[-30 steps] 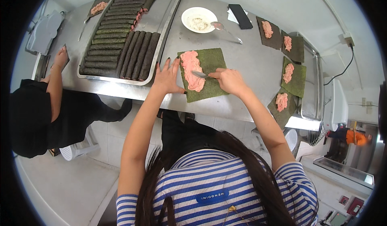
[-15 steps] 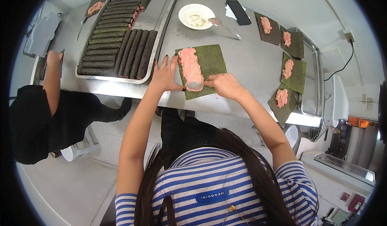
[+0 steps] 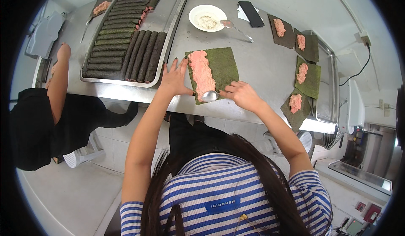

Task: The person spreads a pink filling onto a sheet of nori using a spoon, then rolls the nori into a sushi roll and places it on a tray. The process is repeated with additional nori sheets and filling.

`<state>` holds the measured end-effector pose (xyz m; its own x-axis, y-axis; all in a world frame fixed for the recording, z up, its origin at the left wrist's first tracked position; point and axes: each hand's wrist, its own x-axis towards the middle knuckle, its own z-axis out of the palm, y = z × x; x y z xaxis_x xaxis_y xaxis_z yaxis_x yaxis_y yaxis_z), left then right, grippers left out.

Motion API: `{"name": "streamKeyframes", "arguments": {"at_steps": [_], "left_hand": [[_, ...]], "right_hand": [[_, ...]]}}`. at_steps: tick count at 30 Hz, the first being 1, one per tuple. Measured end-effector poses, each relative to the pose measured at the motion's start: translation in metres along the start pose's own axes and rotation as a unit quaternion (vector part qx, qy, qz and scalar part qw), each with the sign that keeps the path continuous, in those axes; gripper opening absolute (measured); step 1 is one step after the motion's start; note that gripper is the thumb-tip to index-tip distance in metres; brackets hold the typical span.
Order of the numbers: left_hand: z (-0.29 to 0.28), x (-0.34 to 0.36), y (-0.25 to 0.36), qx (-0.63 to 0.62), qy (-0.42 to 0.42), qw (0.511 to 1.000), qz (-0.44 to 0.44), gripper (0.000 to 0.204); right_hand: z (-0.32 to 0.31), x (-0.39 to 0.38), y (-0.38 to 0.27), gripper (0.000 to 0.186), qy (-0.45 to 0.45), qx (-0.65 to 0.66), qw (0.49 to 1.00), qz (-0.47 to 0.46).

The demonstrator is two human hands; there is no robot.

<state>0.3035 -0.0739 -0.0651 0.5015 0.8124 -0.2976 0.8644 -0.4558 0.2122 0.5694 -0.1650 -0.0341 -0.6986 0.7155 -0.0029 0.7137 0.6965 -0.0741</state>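
Near the front edge of the steel table (image 3: 257,67), a green seaweed sheet (image 3: 221,69) is laid flat, with a strip of pink paste (image 3: 201,73) spread along its left part. The left hand (image 3: 175,79) is pressed open, fingers spread, just left of the sheet. A spoon (image 3: 209,95) is gripped by the right hand (image 3: 241,94) at the sheet's near edge, its bowl touching the paste. Left of the sheet, a tray (image 3: 168,21) of dark rolls (image 3: 122,38) is seen; beyond the sheet, a white plate (image 3: 198,13)
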Motion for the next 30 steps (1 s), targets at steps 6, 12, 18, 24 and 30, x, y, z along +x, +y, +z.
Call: {"name": "streamKeyframes", "arguments": {"at_steps": [6, 12, 18, 24, 30], "left_hand": [[-0.001, 0.001, 0.001, 0.016, -0.016, 1.000, -0.007, 0.128], [-0.003, 0.001, 0.001, 0.024, -0.020, 1.000, -0.004, 0.129], [-0.001, 0.000, -0.001, 0.011, -0.008, 1.000, 0.006, 0.125], [-0.001, 0.000, 0.000, 0.021, -0.006, 1.000, 0.008, 0.124], [-0.001, 0.000, 0.000, 0.021, -0.008, 1.000, 0.004, 0.125]], "right_hand": [[-0.009, -0.020, 0.012, 0.033, 0.029, 0.088, 0.993, 0.077], [-0.020, -0.003, 0.030, 0.037, 0.019, 0.259, 0.945, 0.199], [-0.010, 0.051, 0.046, 0.036, 0.007, 0.191, 0.961, 0.202], [-0.009, 0.058, 0.042, 0.037, -0.047, 0.092, 0.984, 0.148], [-0.016, 0.047, 0.028, 0.039, -0.073, 0.044, 0.993, 0.084]]}}
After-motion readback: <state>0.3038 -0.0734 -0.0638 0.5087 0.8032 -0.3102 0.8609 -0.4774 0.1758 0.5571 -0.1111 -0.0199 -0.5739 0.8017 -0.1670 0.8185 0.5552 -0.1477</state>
